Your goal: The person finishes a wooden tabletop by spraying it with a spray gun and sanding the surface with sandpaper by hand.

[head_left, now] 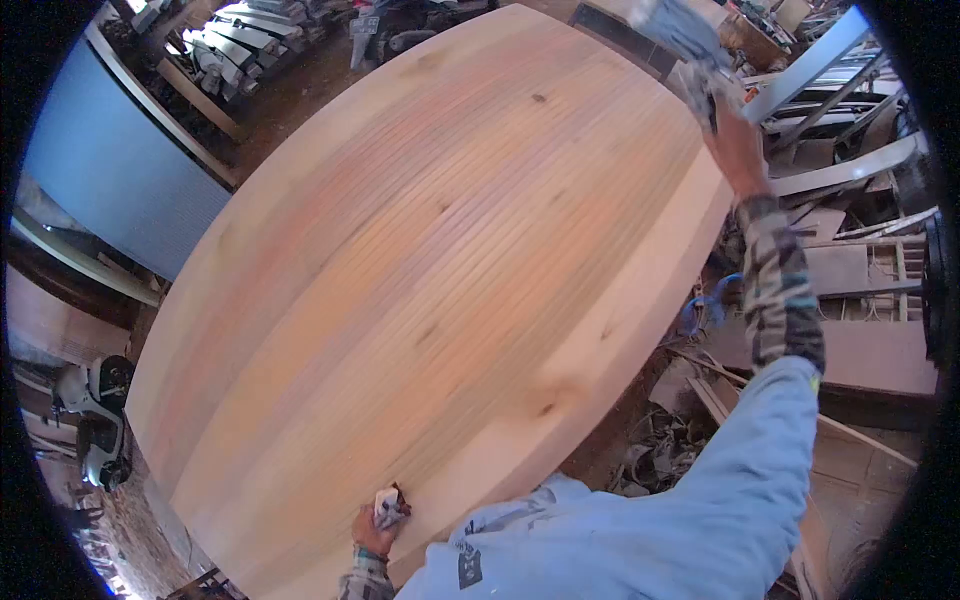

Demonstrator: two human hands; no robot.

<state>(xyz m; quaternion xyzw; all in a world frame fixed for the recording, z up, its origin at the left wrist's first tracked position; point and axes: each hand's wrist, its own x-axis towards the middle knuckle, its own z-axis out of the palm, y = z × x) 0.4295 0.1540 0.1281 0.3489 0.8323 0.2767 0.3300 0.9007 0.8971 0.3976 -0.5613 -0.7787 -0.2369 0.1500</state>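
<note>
A large pale wooden panel [430, 270] with curved-looking long edges, coloured lengthwise bands and a few knots fills the middle of the view. At its near edge, my left hand [372, 532] is closed around a small crumpled wad [390, 507], pale with dark brown edges, which rests on the wood. Whether the wad is cloth or paper I cannot tell. My right hand [737, 150] is stretched out to the panel's far right corner. Its fingers are wrapped round a grey-blue object [685, 40], too smeared by motion to name.
A blue sheet [120, 160] leans at the left, with a parked scooter [100, 420] below it. Stacked wood pieces [235, 45] lie at the back left. Along the right are a blue hose [712, 303], scrap wood, and pale beams [850, 175] close to my right arm.
</note>
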